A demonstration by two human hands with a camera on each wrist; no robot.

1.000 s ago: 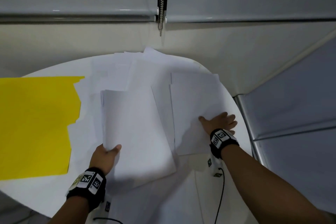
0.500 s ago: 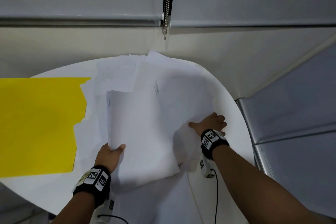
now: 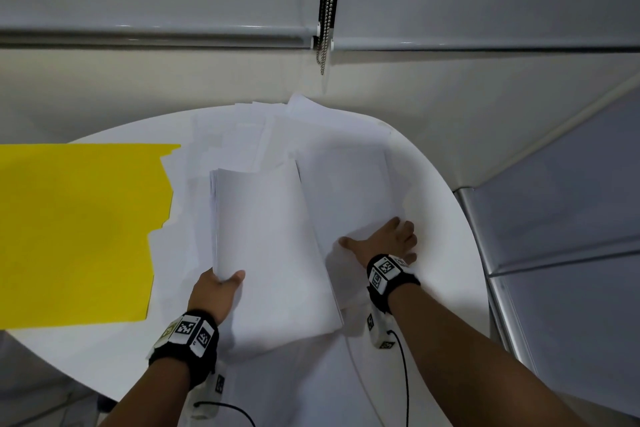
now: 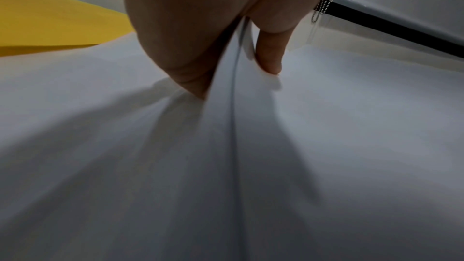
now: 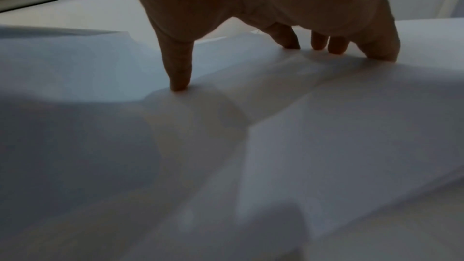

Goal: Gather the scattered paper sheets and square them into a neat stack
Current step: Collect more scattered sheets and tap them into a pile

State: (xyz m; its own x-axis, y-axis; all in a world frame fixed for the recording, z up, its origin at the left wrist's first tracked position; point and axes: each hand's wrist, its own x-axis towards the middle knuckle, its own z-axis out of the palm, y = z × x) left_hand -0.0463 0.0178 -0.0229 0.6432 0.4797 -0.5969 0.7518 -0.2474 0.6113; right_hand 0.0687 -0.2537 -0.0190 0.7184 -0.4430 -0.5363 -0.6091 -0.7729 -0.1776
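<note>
My left hand [image 3: 221, 282] pinches the near left corner of a stack of white sheets [image 3: 273, 246], thumb on top and fingers underneath; the left wrist view shows the paper edge [image 4: 233, 90] between thumb and fingers. My right hand [image 3: 388, 241] lies spread on a loose white sheet [image 3: 346, 191] just right of the stack, fingertips [image 5: 179, 84] pressing it down; the sheet's left edge sits under the stack. More loose white sheets [image 3: 249, 135] lie fanned out at the far side of the table.
A round white table [image 3: 446, 274] holds everything. A large yellow sheet [image 3: 76, 232] covers its left side. Window blinds with a bead chain [image 3: 327, 10] hang behind. A grey ledge [image 3: 554, 253] runs along the right. Cables [image 3: 403, 367] trail from my wrists.
My right hand has slid the loose sheet leftwards until it tucks under the held stack. My left hand keeps its grip on the stack's corner.
</note>
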